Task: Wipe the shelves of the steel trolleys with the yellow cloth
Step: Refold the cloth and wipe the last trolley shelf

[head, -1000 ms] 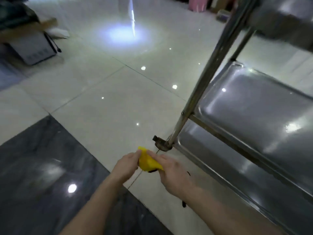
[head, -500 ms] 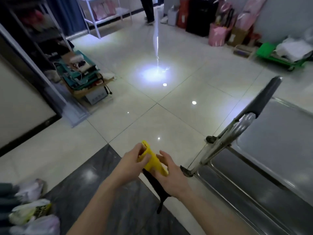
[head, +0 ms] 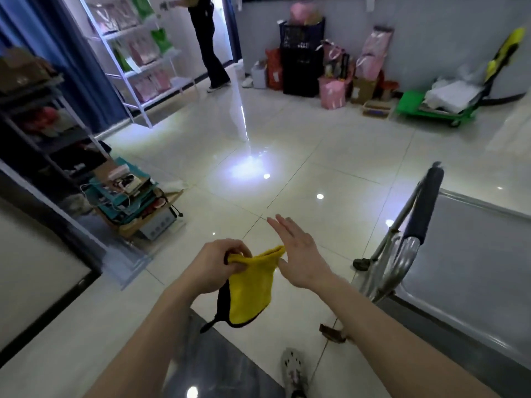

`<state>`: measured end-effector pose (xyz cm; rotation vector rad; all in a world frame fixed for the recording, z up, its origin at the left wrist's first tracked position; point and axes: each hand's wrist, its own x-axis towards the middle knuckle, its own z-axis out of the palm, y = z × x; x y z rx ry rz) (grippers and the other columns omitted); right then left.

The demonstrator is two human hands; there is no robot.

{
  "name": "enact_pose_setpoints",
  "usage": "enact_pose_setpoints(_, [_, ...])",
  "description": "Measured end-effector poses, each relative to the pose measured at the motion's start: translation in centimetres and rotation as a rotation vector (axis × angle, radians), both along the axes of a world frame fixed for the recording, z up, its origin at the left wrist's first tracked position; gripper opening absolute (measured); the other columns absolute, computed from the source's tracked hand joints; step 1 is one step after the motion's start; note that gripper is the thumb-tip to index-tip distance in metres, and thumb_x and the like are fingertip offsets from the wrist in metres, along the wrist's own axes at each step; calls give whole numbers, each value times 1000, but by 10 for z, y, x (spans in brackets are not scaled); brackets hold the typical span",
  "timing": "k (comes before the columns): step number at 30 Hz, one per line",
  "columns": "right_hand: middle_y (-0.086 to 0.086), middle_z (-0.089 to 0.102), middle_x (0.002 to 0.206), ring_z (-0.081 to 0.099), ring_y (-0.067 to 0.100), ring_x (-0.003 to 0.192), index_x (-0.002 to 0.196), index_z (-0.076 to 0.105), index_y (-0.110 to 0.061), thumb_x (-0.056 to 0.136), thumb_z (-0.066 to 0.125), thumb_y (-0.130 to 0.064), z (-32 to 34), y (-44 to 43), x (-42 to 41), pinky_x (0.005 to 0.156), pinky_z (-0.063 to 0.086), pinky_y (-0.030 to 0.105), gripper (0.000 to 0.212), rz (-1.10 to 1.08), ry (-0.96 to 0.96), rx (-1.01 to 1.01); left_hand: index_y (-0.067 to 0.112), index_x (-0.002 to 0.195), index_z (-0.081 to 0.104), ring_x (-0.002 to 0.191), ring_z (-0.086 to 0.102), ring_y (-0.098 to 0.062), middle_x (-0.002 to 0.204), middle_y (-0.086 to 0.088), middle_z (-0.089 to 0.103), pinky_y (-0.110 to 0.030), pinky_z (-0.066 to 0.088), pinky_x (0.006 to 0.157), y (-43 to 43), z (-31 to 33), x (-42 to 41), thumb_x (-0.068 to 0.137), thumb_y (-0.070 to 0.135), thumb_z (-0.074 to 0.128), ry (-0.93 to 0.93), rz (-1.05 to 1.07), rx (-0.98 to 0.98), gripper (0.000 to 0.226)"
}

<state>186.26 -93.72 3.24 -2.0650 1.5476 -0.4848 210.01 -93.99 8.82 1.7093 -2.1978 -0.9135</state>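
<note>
Left hand (head: 212, 265) pinches one cloth (head: 251, 291), right hand (head: 301, 257) spread.

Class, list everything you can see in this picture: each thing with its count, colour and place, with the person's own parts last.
yellow black-edged wiping cloth: one, yellow, centre, hanging from the left hand
steel trolley with dark handle sleeve: one, silver, right edge
green flat platform cart: one, green, far right by the wall
white wire shelving rack: one, white, far left, holding pink and green packs
stacked black plastic crates: count unclear, black, far wall
open cardboard box: one, brown, left floor
standing person in dark trousers: one, far doorway
patterned shoe: one, pale, bottom centre
left hand: one, its grip pinches the cloth's top edge
right hand: one, open, beside the cloth's top corner
</note>
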Motion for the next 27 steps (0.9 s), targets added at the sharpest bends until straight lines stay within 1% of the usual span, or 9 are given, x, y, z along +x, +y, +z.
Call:
enact_pose_setpoints(3, [-3, 47, 163, 23, 21, 161, 158, 46, -33, 107, 52, -26, -7, -62, -28, 130, 2, 66, 51, -15, 168, 174, 35, 103, 77, 100, 65, -7, 105, 16, 72, -18, 49, 79, -69, -12, -20, 96, 14, 78, -24, -109, 7, 22])
enact_pose_setpoints(6, [-7, 70, 127, 61, 18, 123, 127, 71, -30, 107, 58, -35, -17, -117, -56, 121, 37, 52, 24, -105, 75, 171, 32, 111, 78, 100, 66, -4, 107, 17, 74, -11, 47, 77, -148, -28, -30, 96, 15, 79, -15, -158, 8, 23])
enact_pose_setpoints(9, [-12, 71, 111, 63, 12, 103, 115, 73, -30, 103, 66, -40, -15, -163, -78, 95, 53, 34, 17, -222, -68, 151, 28, 113, 78, 99, 68, -9, 106, 12, 75, -14, 49, 78, -230, -38, -40, 93, 18, 82, -83, -204, 12, 23])
enact_pose_setpoints(12, [-13, 69, 104, 61, 10, 98, 109, 72, -28, 101, 69, -37, -9, -207, -97, 90, 50, 31, 13, -301, -74, 100, 32, 95, 73, 92, 67, -12, 94, 14, 71, -20, 51, 73, -302, -42, -63, 90, 22, 84, -131, -220, 1, 16])
enact_pose_setpoints(16, [-14, 66, 101, 60, 10, 96, 105, 69, -28, 102, 67, -35, -1, -265, -135, 86, 50, 31, 7, -465, -90, 82, 30, 96, 72, 102, 70, -4, 96, 14, 75, -31, 58, 90, -384, -40, -112, 89, 23, 82, 22, -251, 15, 15])
enact_pose_setpoints(20, [-10, 67, 107, 63, 16, 102, 111, 65, -28, 99, 68, -37, -4, -324, -187, 90, 55, 36, 15, -586, -4, 194, 31, 93, 74, 92, 74, -7, 90, 13, 77, -36, 63, 85, -471, -36, -180, 86, 21, 85, 149, -376, 56, 16])
enact_pose_setpoints(23, [-7, 63, 127, 63, 18, 111, 133, 55, -31, 86, 78, -48, -10, -372, -220, 93, 59, 39, 55, -643, -19, 306, 31, 92, 76, 86, 74, -11, 87, 10, 77, -43, 64, 83, -538, -35, -241, 81, 20, 91, 193, -538, 125, 21])
enact_pose_setpoints(25, [-10, 52, 154, 54, 18, 134, 155, 43, -36, 84, 83, -51, -11, -407, -233, 109, 52, 40, 83, -659, -72, 315, 29, 94, 73, 82, 75, -12, 86, 8, 77, -41, 64, 81, -577, -34, -284, 76, 21, 96, 179, -649, 174, 30])
enact_pose_setpoints(27, [-12, 55, 155, 55, 16, 133, 157, 45, -41, 87, 83, -52, -7, -442, -246, 109, 51, 38, 80, -686, -185, 317, 31, 97, 67, 83, 76, -13, 89, 6, 78, -38, 66, 80, -614, -31, -329, 74, 27, 99, 144, -752, 212, 40])
